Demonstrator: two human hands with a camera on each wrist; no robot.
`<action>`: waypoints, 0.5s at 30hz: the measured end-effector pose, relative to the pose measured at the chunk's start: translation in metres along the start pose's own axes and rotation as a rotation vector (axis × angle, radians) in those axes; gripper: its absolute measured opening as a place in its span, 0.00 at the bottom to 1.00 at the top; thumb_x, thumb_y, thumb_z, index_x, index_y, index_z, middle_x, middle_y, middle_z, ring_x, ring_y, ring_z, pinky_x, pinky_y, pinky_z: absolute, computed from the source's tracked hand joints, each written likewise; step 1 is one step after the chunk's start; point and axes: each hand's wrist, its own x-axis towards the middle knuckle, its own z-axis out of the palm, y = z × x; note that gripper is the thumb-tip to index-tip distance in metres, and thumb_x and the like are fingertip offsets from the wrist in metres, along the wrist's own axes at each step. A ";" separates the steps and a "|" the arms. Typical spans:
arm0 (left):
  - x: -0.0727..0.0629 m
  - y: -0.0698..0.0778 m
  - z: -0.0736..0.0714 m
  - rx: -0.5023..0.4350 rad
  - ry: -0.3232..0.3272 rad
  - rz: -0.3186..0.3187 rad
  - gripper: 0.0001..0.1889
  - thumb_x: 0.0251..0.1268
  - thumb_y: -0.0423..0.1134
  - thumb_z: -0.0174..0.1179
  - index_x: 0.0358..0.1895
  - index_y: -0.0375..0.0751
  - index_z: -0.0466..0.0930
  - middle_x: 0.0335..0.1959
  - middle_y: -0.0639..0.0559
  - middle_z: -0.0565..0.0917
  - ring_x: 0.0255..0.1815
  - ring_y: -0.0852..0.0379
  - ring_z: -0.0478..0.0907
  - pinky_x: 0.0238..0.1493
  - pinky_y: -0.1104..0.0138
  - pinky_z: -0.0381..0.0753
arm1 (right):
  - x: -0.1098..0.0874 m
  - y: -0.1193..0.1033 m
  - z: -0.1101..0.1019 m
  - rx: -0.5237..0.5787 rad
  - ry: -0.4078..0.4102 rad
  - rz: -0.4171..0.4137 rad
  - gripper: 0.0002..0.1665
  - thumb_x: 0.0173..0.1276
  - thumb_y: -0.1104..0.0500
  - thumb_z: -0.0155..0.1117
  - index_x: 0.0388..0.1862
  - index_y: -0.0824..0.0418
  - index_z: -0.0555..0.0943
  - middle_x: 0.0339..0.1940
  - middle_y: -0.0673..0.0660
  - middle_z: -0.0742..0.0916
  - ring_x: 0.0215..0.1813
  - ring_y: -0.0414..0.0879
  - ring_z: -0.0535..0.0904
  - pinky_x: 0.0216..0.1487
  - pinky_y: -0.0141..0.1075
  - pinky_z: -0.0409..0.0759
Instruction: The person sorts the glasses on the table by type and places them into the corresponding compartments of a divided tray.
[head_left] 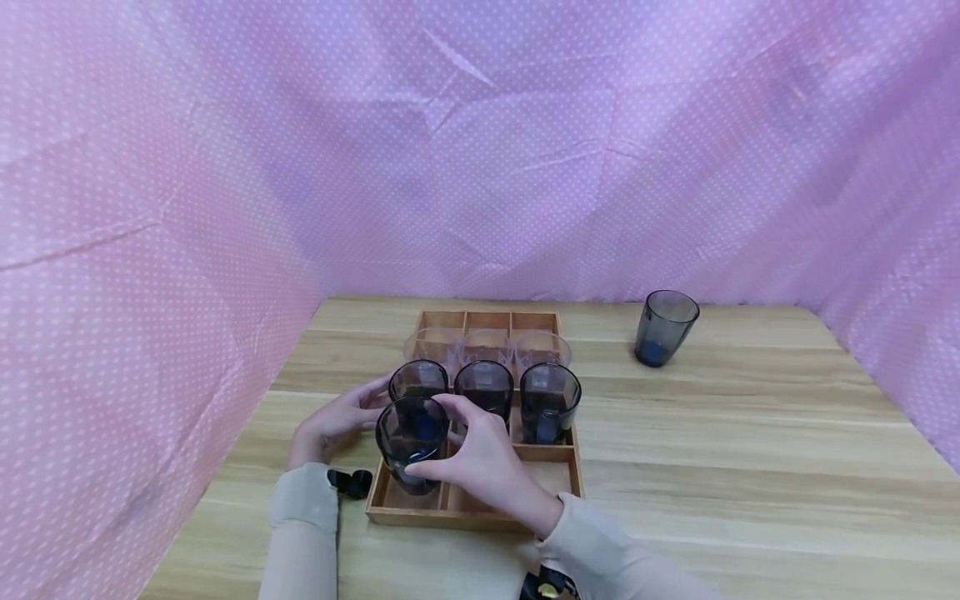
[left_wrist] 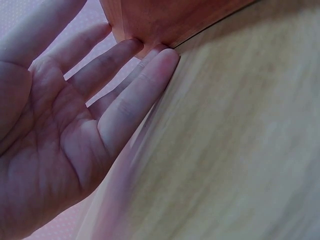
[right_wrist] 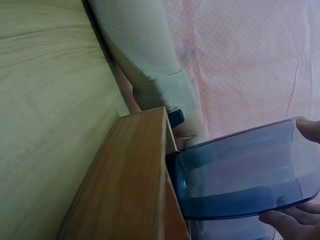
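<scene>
My right hand (head_left: 487, 458) grips a dark tinted drinking glass (head_left: 408, 429) near its rim, thumb on one side and fingers on the other. The glass's base is at the front left compartment of a divided wooden box (head_left: 480, 522). In the right wrist view the tinted glass (right_wrist: 235, 170) has its base just at the box wall (right_wrist: 125, 185). My left hand (head_left: 337, 421) is at the box's left side. Its extended fingertips touch the wooden wall (left_wrist: 160, 20) in the left wrist view.
Three dark glasses stand in the box's middle row, one of them at the right (head_left: 551, 400). Behind them are three clear glasses, including a left one (head_left: 435, 342). Another dark glass (head_left: 666, 329) stands at the table's back right. Pink dotted cloth (head_left: 525, 167) surrounds the wooden table (head_left: 720, 467).
</scene>
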 end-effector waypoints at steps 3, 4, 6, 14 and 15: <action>0.000 -0.001 -0.001 -0.008 -0.002 0.007 0.43 0.66 0.36 0.60 0.78 0.45 0.44 0.75 0.34 0.59 0.62 0.67 0.72 0.59 0.71 0.76 | 0.000 0.002 0.002 -0.038 0.005 -0.013 0.43 0.42 0.56 0.84 0.60 0.58 0.76 0.54 0.53 0.86 0.57 0.44 0.81 0.55 0.35 0.83; 0.001 -0.001 -0.001 -0.009 -0.007 0.016 0.42 0.67 0.36 0.59 0.78 0.44 0.43 0.75 0.33 0.58 0.62 0.68 0.72 0.59 0.72 0.76 | 0.000 0.002 0.003 -0.055 0.008 -0.017 0.43 0.42 0.55 0.84 0.59 0.58 0.76 0.54 0.52 0.86 0.56 0.44 0.81 0.54 0.34 0.83; 0.001 -0.001 -0.002 -0.004 -0.016 0.032 0.42 0.68 0.36 0.59 0.78 0.43 0.43 0.75 0.33 0.57 0.61 0.70 0.72 0.59 0.72 0.77 | 0.000 0.001 0.004 -0.094 0.014 -0.024 0.43 0.41 0.54 0.84 0.59 0.57 0.77 0.53 0.52 0.86 0.55 0.44 0.81 0.52 0.31 0.83; 0.001 -0.002 -0.001 0.002 -0.017 0.025 0.40 0.70 0.36 0.57 0.79 0.45 0.43 0.76 0.34 0.57 0.66 0.62 0.69 0.58 0.71 0.77 | -0.003 0.004 0.010 -0.188 0.008 -0.002 0.44 0.40 0.50 0.84 0.58 0.56 0.77 0.53 0.51 0.86 0.53 0.42 0.81 0.50 0.29 0.82; 0.001 -0.001 -0.001 0.001 -0.016 0.020 0.40 0.69 0.37 0.57 0.79 0.45 0.43 0.76 0.34 0.57 0.67 0.60 0.68 0.58 0.71 0.77 | -0.003 0.004 0.010 -0.201 0.005 0.005 0.44 0.40 0.49 0.84 0.58 0.57 0.77 0.53 0.51 0.86 0.53 0.42 0.81 0.50 0.30 0.82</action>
